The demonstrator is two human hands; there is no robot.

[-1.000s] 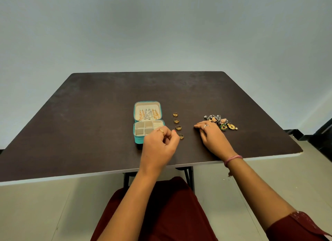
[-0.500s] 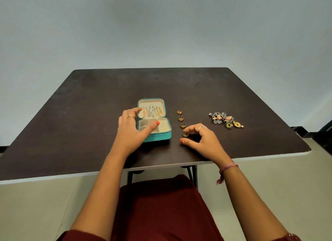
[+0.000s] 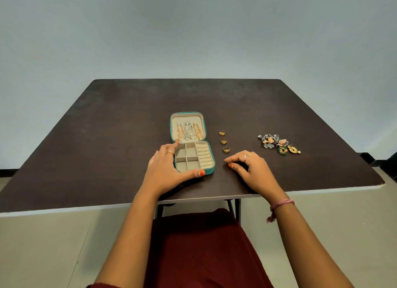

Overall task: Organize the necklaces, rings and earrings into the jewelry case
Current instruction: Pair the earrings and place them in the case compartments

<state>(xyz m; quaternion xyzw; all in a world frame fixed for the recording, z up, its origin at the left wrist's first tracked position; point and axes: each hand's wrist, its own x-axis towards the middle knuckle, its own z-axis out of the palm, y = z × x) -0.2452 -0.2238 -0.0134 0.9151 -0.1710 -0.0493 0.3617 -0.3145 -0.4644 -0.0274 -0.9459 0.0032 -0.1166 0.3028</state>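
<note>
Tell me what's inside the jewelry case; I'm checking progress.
Necklaces hang in the lid of the jewelry case; the tray's compartments and ring rolls look empty. Nothing appears covered.

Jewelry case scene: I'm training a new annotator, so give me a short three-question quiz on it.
1. True or false: the necklaces lie in the open lid of the jewelry case.
2. How many rings lie in plain view on the table beside the case? A) two B) three C) five
3. Fill in: the hand touching the case is the ___ hand.

Key: 1 true; 2 B; 3 left, as the left hand has its thumb at the front edge and its forefinger at the hinge corner.
</note>
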